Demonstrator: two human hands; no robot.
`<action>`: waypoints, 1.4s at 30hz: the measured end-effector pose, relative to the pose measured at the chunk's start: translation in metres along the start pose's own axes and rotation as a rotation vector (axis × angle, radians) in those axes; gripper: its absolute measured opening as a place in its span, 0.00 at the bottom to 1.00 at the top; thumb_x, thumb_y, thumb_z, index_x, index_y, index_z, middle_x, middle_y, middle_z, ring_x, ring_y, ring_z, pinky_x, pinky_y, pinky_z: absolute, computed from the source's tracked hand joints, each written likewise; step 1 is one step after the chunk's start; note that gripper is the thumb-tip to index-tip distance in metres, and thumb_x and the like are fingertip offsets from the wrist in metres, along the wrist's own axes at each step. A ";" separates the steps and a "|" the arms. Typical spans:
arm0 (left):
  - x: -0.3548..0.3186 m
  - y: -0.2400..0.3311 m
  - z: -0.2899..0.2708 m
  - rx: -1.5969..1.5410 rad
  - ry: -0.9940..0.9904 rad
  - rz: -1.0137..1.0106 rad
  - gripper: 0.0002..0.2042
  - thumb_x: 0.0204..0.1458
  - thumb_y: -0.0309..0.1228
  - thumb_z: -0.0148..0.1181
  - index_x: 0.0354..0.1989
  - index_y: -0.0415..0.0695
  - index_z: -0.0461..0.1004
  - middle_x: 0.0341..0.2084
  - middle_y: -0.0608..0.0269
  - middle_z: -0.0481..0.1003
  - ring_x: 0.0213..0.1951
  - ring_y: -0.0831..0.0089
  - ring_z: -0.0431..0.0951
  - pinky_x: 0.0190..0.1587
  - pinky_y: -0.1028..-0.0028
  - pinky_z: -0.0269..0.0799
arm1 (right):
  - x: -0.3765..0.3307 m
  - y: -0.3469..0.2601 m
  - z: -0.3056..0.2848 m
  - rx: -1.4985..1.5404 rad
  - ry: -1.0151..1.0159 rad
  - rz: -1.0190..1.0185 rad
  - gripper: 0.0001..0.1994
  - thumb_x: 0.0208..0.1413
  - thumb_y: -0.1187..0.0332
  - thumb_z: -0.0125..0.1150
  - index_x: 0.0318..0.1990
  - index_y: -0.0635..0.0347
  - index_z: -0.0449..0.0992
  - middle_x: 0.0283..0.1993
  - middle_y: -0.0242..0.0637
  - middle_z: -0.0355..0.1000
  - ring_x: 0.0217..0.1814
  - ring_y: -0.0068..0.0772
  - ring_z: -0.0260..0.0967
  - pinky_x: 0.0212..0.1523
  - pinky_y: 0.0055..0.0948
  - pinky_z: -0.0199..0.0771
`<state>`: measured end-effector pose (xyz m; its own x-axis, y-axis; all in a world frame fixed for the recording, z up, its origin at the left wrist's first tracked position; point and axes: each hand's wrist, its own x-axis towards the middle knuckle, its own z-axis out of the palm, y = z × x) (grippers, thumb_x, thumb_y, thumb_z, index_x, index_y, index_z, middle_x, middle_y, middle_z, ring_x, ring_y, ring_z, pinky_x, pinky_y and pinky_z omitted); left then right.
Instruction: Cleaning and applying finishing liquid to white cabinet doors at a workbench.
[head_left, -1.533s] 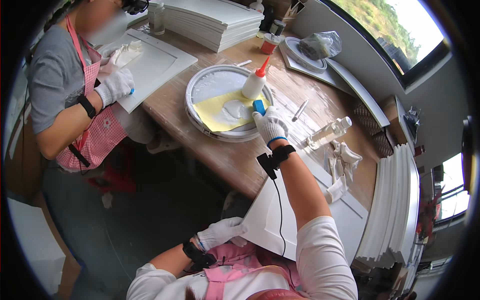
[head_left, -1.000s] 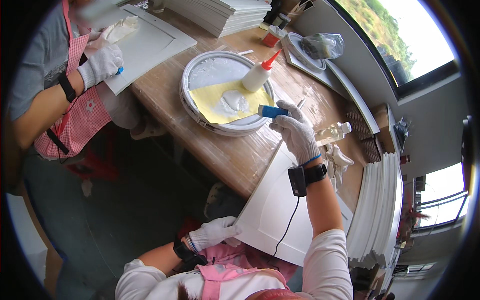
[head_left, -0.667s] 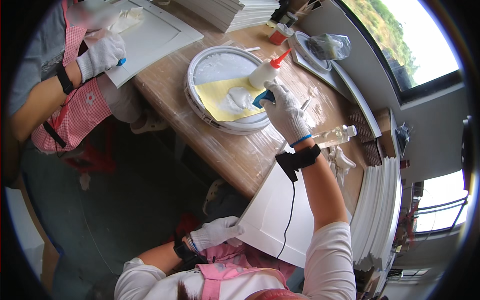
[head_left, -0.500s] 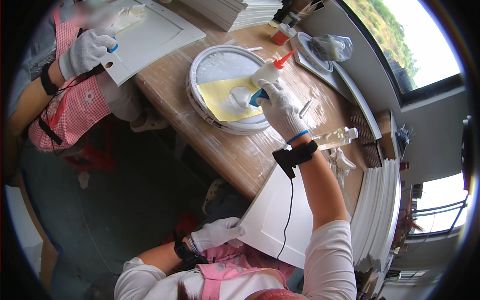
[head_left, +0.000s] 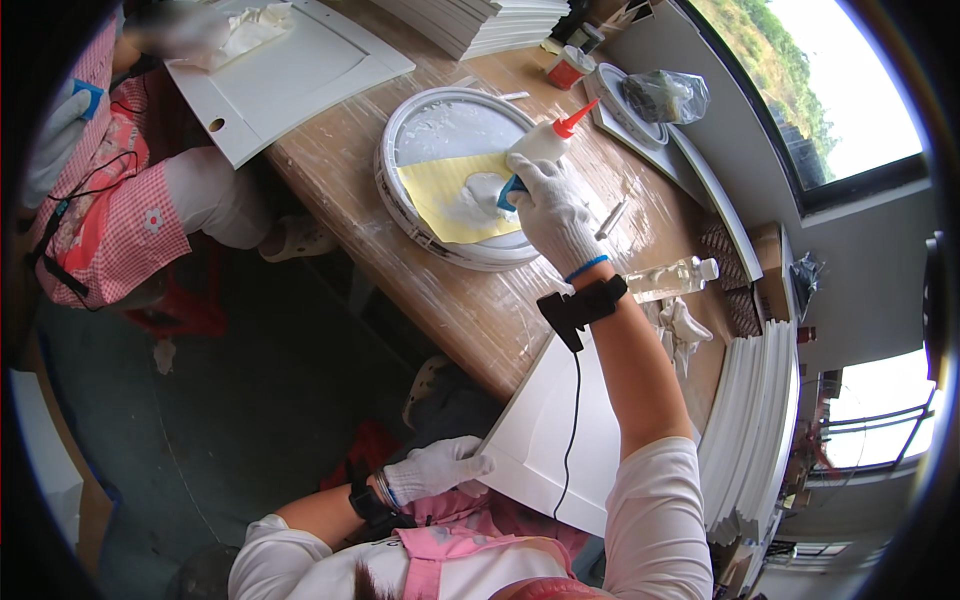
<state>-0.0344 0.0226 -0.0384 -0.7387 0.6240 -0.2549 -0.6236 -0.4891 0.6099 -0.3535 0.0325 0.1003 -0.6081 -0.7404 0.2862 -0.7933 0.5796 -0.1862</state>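
Observation:
My right hand [head_left: 556, 212], in a white knit glove, is closed on a small blue scraper [head_left: 510, 192]. The scraper's edge is at a heap of white paste [head_left: 478, 198] on a yellow sheet [head_left: 425, 190]. That sheet lies on the grey top of a round white tub [head_left: 388, 170]. Just beyond my fingers stands a white squeeze bottle [head_left: 541, 143] with a red nozzle. Low in the view, my gloved left hand [head_left: 437, 468] is closed on the near left corner of a white panel [head_left: 548, 435], which leans between my lap and the table edge.
Across the table corner, a co-worker's gloved hand [head_left: 58, 145] holds a blue scraper by another white panel [head_left: 290, 85]. Panel stacks stand at the back [head_left: 470, 25] and right [head_left: 750, 430]. A clear bottle [head_left: 668, 279] lies beyond my right wrist, near a crumpled glove [head_left: 684, 325].
My right hand has shifted slightly left and down, the scraper staying at the paste. My left hand has hardly moved. The co-worker's scraper hand has drawn back left, off their panel.

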 end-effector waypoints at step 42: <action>-0.004 0.002 0.008 0.054 0.082 0.003 0.21 0.64 0.45 0.52 0.54 0.40 0.67 0.46 0.61 0.75 0.42 0.73 0.79 0.45 0.72 0.79 | -0.008 0.005 0.003 -0.113 0.021 -0.034 0.21 0.52 0.74 0.56 0.57 0.61 0.70 0.49 0.51 0.71 0.53 0.54 0.68 0.50 0.46 0.72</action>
<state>-0.0301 0.0242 -0.0302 -0.7607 0.5690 -0.3124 -0.6080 -0.4559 0.6501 -0.3532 0.0403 0.0946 -0.5791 -0.7539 0.3103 -0.8047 0.5896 -0.0695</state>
